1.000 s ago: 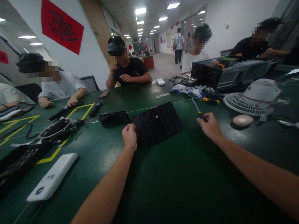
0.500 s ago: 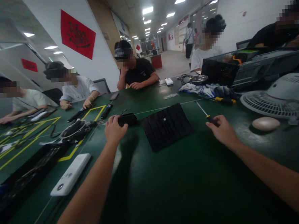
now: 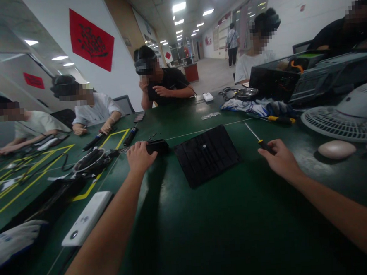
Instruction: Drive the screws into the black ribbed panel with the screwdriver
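My right hand (image 3: 279,158) is closed around the dark handle of a screwdriver (image 3: 261,143), whose bare metal shaft points up and to the left, away from me. My left hand (image 3: 140,158) curls over the left end of a small black box-shaped object (image 3: 159,146) on the table; its fingertips are partly hidden behind it. Between the hands lies a flat black panel (image 3: 208,156) with ribs and a small light knob near its middle. Neither hand touches this panel.
On the right are a grey fan head (image 3: 350,117), a pale oval object (image 3: 336,149), a yellow-black tool (image 3: 281,119) and an open computer case (image 3: 310,80). A white device (image 3: 86,219), a long black tray (image 3: 50,199) and a glove (image 3: 17,241) lie left. Several people sit around.
A white-and-blue glove has come into view at the lower left. Both hands keep their holds; the view has shifted slightly. The person opposite has raised a forearm.
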A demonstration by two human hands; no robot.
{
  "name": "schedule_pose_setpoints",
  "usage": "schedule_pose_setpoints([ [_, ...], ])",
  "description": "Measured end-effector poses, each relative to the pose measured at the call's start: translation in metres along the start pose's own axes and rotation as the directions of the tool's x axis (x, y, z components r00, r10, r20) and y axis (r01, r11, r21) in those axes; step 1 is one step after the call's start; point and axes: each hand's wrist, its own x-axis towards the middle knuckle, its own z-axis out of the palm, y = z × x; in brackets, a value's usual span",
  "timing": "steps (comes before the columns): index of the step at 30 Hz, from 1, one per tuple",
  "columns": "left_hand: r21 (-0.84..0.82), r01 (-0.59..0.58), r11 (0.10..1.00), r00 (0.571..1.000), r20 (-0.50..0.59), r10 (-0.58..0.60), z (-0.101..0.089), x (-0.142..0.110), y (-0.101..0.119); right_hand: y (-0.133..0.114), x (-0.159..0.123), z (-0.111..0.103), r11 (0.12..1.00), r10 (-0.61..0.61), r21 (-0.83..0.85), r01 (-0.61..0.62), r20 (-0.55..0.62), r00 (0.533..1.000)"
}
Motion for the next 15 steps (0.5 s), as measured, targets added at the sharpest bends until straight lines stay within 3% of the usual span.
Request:
schedule_pose_setpoints([
  [8, -0.112, 0.063, 0.992, 0.996, 0.071, -0.055, -0.006, 0.014, -0.007, -0.002, 0.000, -0.001, 0.999, 0.023, -0.032, -0.022, 0.021, 1.000],
  [12, -0.291, 0.247, 0.924, 0.968, 0.037, -0.248, 0.005, 0.033, -0.022, -0.004, -0.001, 0.001, 0.999, -0.015, -0.048, 0.015, -0.003, 1.000],
  [15, -0.425, 0.409, 0.807, 0.901, 0.052, -0.430, 0.013, 0.046, -0.032, -0.005, -0.002, 0.002, 0.998, -0.016, -0.065, 0.016, 0.003, 1.000],
])
